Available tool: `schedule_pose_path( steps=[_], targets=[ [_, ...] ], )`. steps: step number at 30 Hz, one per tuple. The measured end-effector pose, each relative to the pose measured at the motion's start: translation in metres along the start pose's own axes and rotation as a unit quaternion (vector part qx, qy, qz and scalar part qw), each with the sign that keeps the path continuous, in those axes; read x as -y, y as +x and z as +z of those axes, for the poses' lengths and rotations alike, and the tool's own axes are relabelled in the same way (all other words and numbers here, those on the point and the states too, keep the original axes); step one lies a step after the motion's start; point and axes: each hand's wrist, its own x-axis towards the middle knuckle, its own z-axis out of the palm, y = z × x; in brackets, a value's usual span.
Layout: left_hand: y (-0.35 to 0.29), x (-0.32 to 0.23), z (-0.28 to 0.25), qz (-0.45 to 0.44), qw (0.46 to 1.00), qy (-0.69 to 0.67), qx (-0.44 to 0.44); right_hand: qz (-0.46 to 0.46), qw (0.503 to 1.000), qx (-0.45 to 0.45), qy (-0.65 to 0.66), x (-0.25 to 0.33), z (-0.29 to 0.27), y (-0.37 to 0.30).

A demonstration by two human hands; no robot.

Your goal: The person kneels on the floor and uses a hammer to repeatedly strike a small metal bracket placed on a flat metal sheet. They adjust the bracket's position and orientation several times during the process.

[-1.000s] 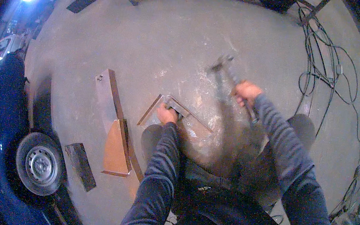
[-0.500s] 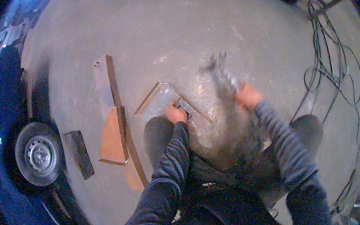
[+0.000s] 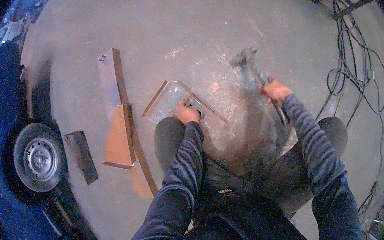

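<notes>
A hammer [image 3: 256, 72] is raised over the floor, slightly blurred, with my right hand [image 3: 277, 90] closed round its handle. Its head points away from me. In front of my knees lies a sheet-metal panel [image 3: 160, 103] with bent-up edges. My left hand [image 3: 187, 113] is down at the panel's near side, its fingers closed on a small dark metal piece [image 3: 198, 112] close to the long folded edge. The fingers partly hide this piece, so its exact kind does not show.
To the left lie a long folded metal strip [image 3: 118, 77], an orange-brown bent sheet piece [image 3: 121, 136] and a dark block [image 3: 80, 156]. Beyond them stands a blue car with its wheel [image 3: 39, 158]. Tangled cables [image 3: 347, 70] lie at the right.
The hammer has shifted a little right and is less blurred, with its head turned further to the right. My left hand stays at the panel. The whole view has shifted slightly.
</notes>
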Motion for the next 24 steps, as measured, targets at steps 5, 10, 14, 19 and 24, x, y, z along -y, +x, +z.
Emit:
schedule_pose_path(
  steps=[5, 10, 14, 19, 24],
  targets=[
    [-0.005, -0.023, 0.001, 0.014, 1.0, -0.001, -0.001, 0.046, 0.951, -0.214, 0.218, 0.011, 0.065, 0.012],
    [0.002, 0.0, -0.009, 0.027, 0.998, -0.063, 0.002, 0.176, 0.973, 0.019, 0.151, 0.018, 0.121, -0.035],
    [0.009, -0.002, -0.001, 0.007, 1.0, -0.01, 0.021, 0.148, 0.981, 0.001, 0.125, 0.028, 0.014, -0.032],
    [-0.028, -0.015, 0.001, -0.01, 0.999, -0.052, 0.008, 0.055, 0.949, -0.213, 0.227, 0.063, -0.085, -0.029],
    [-0.023, 0.007, 0.008, 0.003, 0.994, -0.105, -0.026, 0.021, 0.973, -0.224, 0.055, 0.016, 0.051, -0.012]
  ],
)
